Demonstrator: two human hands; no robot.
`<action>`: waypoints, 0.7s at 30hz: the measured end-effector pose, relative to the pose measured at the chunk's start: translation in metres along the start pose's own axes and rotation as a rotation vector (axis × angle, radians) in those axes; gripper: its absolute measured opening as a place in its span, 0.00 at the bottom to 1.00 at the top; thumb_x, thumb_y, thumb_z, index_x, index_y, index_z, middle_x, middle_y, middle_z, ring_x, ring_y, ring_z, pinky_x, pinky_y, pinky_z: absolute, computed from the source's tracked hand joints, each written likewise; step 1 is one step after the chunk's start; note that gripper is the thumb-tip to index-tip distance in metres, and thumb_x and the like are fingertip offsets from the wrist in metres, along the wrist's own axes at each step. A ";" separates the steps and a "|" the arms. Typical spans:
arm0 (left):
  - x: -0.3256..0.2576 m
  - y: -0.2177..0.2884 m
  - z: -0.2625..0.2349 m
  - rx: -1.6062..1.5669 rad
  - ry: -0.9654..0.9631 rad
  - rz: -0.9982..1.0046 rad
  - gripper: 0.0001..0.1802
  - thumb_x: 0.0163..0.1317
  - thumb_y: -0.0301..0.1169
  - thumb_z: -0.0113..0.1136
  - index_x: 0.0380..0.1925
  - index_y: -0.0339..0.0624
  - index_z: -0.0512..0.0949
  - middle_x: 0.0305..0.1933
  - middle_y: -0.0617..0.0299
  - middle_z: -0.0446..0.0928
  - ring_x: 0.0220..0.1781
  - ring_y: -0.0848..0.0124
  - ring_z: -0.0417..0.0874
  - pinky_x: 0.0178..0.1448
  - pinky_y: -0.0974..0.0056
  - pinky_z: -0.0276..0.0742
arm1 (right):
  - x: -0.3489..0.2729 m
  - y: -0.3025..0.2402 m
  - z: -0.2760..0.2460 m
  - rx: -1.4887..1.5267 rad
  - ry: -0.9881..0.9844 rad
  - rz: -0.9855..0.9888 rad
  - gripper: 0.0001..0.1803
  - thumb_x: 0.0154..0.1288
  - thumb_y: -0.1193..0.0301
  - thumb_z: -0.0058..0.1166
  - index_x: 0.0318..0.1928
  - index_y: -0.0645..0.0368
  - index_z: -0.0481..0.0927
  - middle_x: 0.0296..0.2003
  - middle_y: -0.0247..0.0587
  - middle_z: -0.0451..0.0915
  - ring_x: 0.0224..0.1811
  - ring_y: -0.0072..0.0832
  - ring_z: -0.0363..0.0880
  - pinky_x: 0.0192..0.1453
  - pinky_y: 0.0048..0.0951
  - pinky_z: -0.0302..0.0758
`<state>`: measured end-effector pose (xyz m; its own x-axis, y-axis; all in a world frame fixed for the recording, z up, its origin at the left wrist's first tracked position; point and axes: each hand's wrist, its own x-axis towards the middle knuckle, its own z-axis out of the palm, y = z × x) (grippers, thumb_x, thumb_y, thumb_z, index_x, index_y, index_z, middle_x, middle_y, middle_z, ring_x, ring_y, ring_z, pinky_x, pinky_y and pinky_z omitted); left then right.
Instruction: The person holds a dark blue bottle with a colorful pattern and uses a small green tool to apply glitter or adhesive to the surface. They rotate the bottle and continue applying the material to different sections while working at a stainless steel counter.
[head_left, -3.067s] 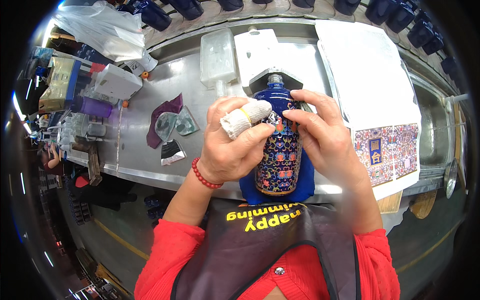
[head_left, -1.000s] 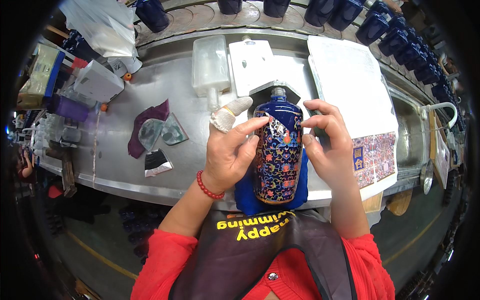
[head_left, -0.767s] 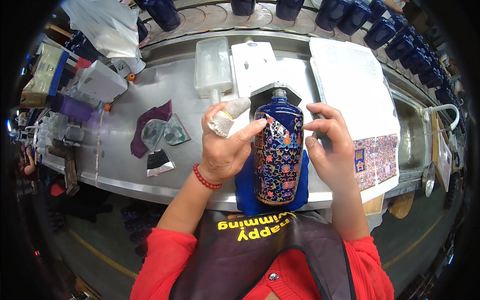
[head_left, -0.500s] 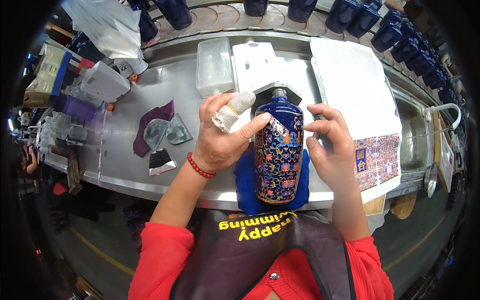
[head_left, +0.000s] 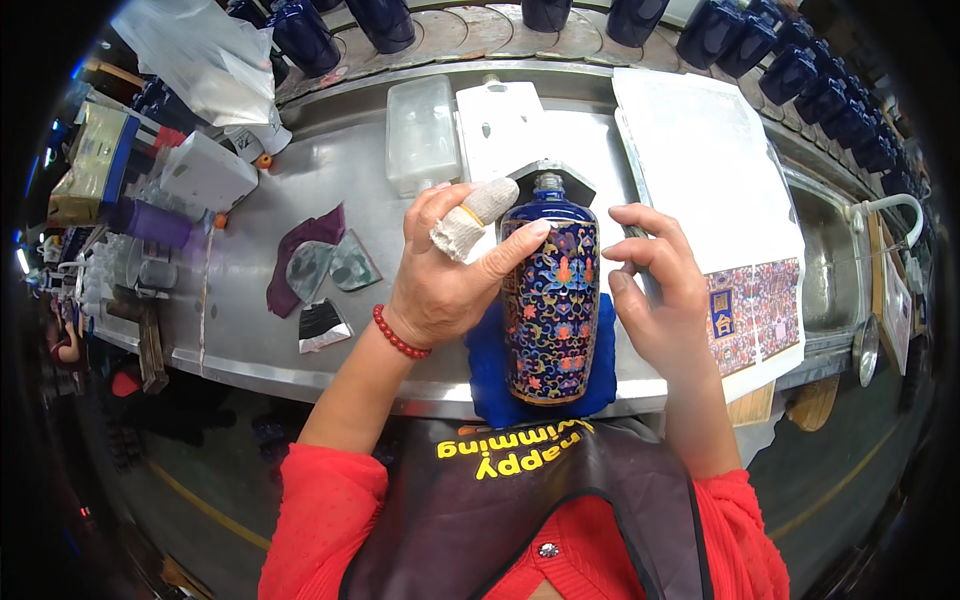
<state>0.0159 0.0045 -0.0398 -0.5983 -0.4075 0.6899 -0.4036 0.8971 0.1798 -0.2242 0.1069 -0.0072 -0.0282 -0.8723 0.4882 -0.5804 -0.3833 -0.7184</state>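
Note:
A dark blue glass bottle (head_left: 552, 310) with a colourful floral pattern lies neck away from me. Its lower end rests over a bright blue cloth (head_left: 484, 375), and its neck is by a dark angular stand (head_left: 577, 180). My left hand (head_left: 440, 265) grips the bottle's left side near the shoulder, thumb across the upper edge of the pattern. A knitted finger cover (head_left: 490, 203) sits on one of its fingers. Just right of the bottle hovers my right hand (head_left: 660, 285), fingers curved and apart, with nothing visible in them.
White sheets (head_left: 690, 150), one end printed with floral pattern, lie right of the bottle, beside a metal sink (head_left: 832, 260). A clear rectangular container (head_left: 422, 135) stands beyond my left hand. Dark scraps (head_left: 300, 260) lie on the steel table's left. Blue bottles (head_left: 545, 12) line the far conveyor.
The bottle has turned slightly under my left thumb, and a pale crumpled patch near the thumb no longer shows. My right hand stays close beside it. The whole view has shifted a little.

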 end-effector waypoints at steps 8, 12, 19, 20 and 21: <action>0.018 0.005 -0.003 -0.092 -0.067 0.006 0.32 0.57 0.20 0.65 0.62 0.58 0.87 0.67 0.53 0.80 0.68 0.53 0.73 0.75 0.51 0.67 | -0.003 0.001 -0.001 0.031 -0.017 0.031 0.17 0.60 0.84 0.59 0.50 0.59 0.85 0.60 0.51 0.80 0.59 0.43 0.81 0.54 0.36 0.81; 0.026 0.008 -0.007 -0.056 -0.093 0.080 0.30 0.57 0.22 0.67 0.61 0.59 0.87 0.67 0.54 0.80 0.68 0.54 0.73 0.75 0.49 0.67 | -0.004 0.003 -0.002 -0.013 -0.023 0.014 0.21 0.60 0.86 0.57 0.53 0.58 0.86 0.60 0.51 0.79 0.62 0.47 0.79 0.64 0.41 0.78; 0.033 0.008 -0.011 -0.057 -0.123 0.078 0.29 0.56 0.21 0.66 0.59 0.56 0.88 0.66 0.52 0.81 0.67 0.53 0.74 0.75 0.47 0.65 | -0.007 0.001 0.000 -0.050 -0.064 0.017 0.23 0.66 0.90 0.50 0.57 0.60 0.86 0.62 0.51 0.78 0.59 0.36 0.82 0.55 0.32 0.80; 0.032 0.009 -0.011 -0.097 -0.115 0.056 0.29 0.56 0.21 0.66 0.59 0.55 0.89 0.66 0.52 0.81 0.66 0.53 0.74 0.74 0.47 0.66 | -0.007 0.002 0.001 -0.051 -0.065 -0.005 0.23 0.67 0.90 0.50 0.57 0.60 0.86 0.62 0.51 0.78 0.60 0.37 0.82 0.55 0.32 0.80; 0.032 0.009 -0.012 -0.101 -0.104 0.066 0.26 0.56 0.23 0.68 0.57 0.56 0.89 0.65 0.53 0.81 0.66 0.54 0.74 0.73 0.46 0.67 | -0.007 0.002 0.001 -0.061 -0.071 -0.010 0.24 0.67 0.90 0.50 0.58 0.60 0.85 0.62 0.51 0.77 0.60 0.37 0.81 0.55 0.32 0.80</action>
<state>0.0015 0.0015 -0.0078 -0.6920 -0.3583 0.6267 -0.2930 0.9328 0.2097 -0.2244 0.1121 -0.0125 0.0350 -0.8886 0.4574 -0.6290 -0.3752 -0.6809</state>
